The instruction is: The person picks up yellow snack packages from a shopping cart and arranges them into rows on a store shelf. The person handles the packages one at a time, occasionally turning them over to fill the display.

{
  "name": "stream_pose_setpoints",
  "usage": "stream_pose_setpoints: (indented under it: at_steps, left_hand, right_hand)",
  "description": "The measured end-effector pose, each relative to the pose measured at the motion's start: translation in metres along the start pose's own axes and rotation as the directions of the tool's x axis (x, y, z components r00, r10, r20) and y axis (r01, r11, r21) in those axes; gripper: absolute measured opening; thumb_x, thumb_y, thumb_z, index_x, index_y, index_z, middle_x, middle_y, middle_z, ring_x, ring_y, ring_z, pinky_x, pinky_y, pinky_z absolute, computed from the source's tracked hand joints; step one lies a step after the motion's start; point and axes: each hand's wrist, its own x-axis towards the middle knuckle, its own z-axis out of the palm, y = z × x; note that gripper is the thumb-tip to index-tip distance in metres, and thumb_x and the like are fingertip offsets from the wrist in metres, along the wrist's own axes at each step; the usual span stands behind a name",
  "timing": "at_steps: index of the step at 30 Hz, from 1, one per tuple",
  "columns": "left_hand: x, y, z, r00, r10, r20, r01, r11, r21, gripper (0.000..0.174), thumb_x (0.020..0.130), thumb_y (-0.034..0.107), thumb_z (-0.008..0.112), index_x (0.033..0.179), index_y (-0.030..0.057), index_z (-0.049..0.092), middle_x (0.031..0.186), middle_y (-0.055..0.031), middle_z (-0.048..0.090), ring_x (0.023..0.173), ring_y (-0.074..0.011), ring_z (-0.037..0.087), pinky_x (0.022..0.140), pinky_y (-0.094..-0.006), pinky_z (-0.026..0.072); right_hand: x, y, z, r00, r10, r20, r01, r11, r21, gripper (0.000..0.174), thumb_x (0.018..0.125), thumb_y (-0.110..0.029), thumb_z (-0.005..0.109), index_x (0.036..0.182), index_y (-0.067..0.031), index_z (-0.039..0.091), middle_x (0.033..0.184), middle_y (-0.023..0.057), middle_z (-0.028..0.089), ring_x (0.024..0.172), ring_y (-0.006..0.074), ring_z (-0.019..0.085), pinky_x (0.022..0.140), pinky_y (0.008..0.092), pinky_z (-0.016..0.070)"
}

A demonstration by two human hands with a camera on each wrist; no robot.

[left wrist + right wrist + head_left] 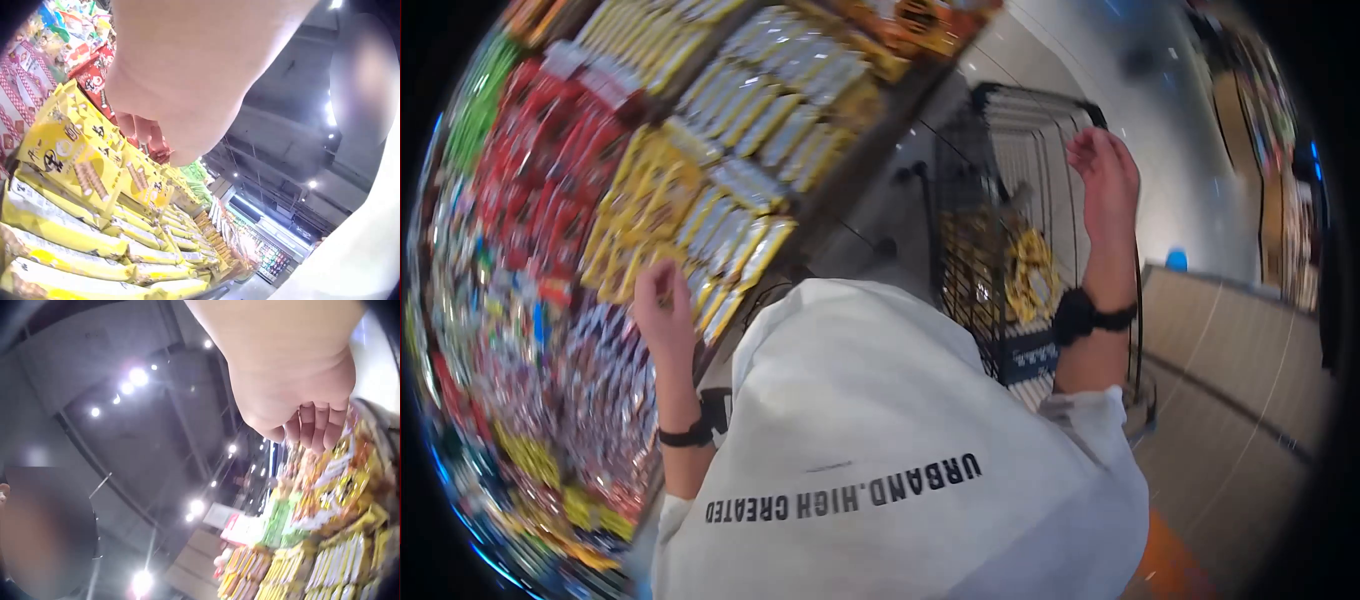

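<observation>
My left hand (662,312) hangs with loosely curled fingers in front of the snack display, holding nothing that shows. In the left wrist view its fingers (147,132) overlap yellow snack packets (81,153) stacked upright and flat. My right hand (1108,185), also loosely curled, is over the far side of a black wire shopping cart (1055,130). Its fingers (320,425) in the right wrist view bend toward the palm, with no object visible between them. Several yellow packets (1032,275) lie inside the cart.
Red packets (550,150) and a heap of small wrapped sweets (580,390) fill the display on the left. Glossy floor (1050,40) runs beyond the cart. A low brown platform (1230,350) stands at the right, with more shelving (1270,150) behind it.
</observation>
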Motion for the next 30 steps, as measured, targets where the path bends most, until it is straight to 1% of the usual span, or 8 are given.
stream_pose_setpoints:
  at_steps: [5, 14, 17, 21, 22, 23, 28, 30]
  left_hand:
    - [-0.003, 0.038, 0.041, 0.934, -0.058, 0.353, 0.108, 0.986, -0.124, 0.024, 0.103, 0.001, 0.049, 0.126, 0.0007, 0.059, 0.094, -0.0076, 0.069, 0.076, -0.0124, 0.06, 0.071, -0.0285, 0.0491]
    - [0.014, 0.107, 0.077, 0.853, 0.015, 0.521, 0.016, 0.998, -0.055, 0.034, 0.102, -0.006, 0.039, 0.13, 0.0008, 0.056, 0.107, -0.0107, 0.069, 0.079, -0.0138, 0.061, 0.079, -0.0286, 0.0514]
    - [0.013, 0.135, 0.089, 0.827, -0.046, 0.561, -0.02, 0.994, 0.112, 0.032, 0.1, -0.003, 0.048, 0.131, 0.0007, 0.057, 0.11, -0.0094, 0.069, 0.087, -0.0157, 0.063, 0.081, -0.0303, 0.0525]
    - [0.008, 0.163, 0.103, 0.804, -0.099, 0.586, -0.054, 0.97, 0.236, 0.028, 0.098, 0.003, 0.056, 0.126, 0.0011, 0.059, 0.114, -0.0093, 0.068, 0.09, -0.0184, 0.065, 0.082, -0.0334, 0.0531]
    - [0.008, 0.167, 0.106, 0.805, -0.105, 0.584, -0.056, 0.966, 0.251, 0.028, 0.098, 0.003, 0.056, 0.126, 0.0011, 0.059, 0.114, -0.0093, 0.068, 0.09, -0.0184, 0.065, 0.082, -0.0334, 0.0531]
    - [0.007, 0.17, 0.109, 0.797, -0.091, 0.597, -0.074, 0.966, 0.248, 0.028, 0.098, 0.003, 0.057, 0.125, 0.0011, 0.059, 0.115, -0.0095, 0.068, 0.09, -0.0184, 0.065, 0.082, -0.0336, 0.0532]
    - [0.006, 0.185, 0.118, 0.789, -0.096, 0.607, -0.091, 0.958, 0.27, 0.027, 0.096, 0.001, 0.059, 0.122, 0.0007, 0.061, 0.117, -0.0102, 0.066, 0.091, -0.0194, 0.065, 0.081, -0.0328, 0.053]
    - [0.006, 0.186, 0.12, 0.792, -0.103, 0.602, -0.077, 0.961, 0.266, 0.027, 0.095, -0.001, 0.059, 0.121, 0.0007, 0.061, 0.117, -0.0107, 0.065, 0.09, -0.0199, 0.065, 0.081, -0.0326, 0.0534]
  right_hand:
    - [0.011, 0.107, -0.132, 0.962, 0.242, -0.123, -0.242, 0.97, 0.011, 0.019, 0.102, -0.02, 0.062, 0.108, -0.0024, 0.065, 0.096, 0.0072, 0.069, 0.086, 0.0172, 0.067, 0.079, 0.0307, 0.0546]
    - [-0.06, 0.359, -0.195, 0.603, 0.782, -0.159, -0.791, 0.612, 0.008, 0.023, 0.098, -0.026, 0.065, 0.101, -0.0035, 0.062, 0.09, 0.0071, 0.068, 0.074, 0.0177, 0.069, 0.061, 0.0327, 0.0578]
    - [-0.091, 0.464, -0.203, 0.633, 0.769, -0.088, -0.755, 0.639, 0.152, 0.031, 0.097, -0.022, 0.066, 0.121, -0.0043, 0.059, 0.091, 0.0059, 0.068, 0.073, 0.0179, 0.07, 0.063, 0.0338, 0.0596]
    - [-0.101, 0.553, -0.197, 0.746, 0.597, 0.295, -0.648, 0.549, 0.528, 0.068, 0.101, -0.008, 0.055, 0.157, -0.0133, 0.016, 0.066, 0.0033, 0.051, 0.051, 0.0184, 0.051, 0.047, 0.0346, 0.0427]
    - [-0.1, 0.564, -0.193, 0.774, 0.518, 0.365, -0.619, 0.494, 0.611, 0.08, 0.102, -0.004, 0.052, 0.165, -0.0156, 0.006, 0.06, 0.0026, 0.047, 0.046, 0.0185, 0.047, 0.044, 0.0348, 0.0385]
    - [-0.086, 0.502, -0.178, 0.589, 0.777, 0.222, -0.695, 0.347, 0.63, 0.083, 0.105, -0.001, 0.043, 0.166, -0.0211, -0.01, 0.053, 0.0015, 0.036, 0.041, 0.0185, 0.031, 0.042, 0.0349, 0.0254]
    - [-0.083, 0.496, -0.181, 0.56, 0.767, 0.312, -0.701, 0.239, 0.672, 0.083, 0.107, -0.003, 0.043, 0.165, -0.0257, -0.011, 0.053, 0.0009, 0.038, 0.042, 0.0168, 0.027, 0.043, 0.0334, 0.0241]
    - [-0.073, 0.476, -0.183, 0.52, 0.783, 0.342, -0.836, 0.383, 0.393, 0.084, 0.107, -0.005, 0.045, 0.165, -0.0254, -0.012, 0.054, 0.0023, 0.039, 0.043, 0.0168, 0.029, 0.043, 0.0335, 0.0249]
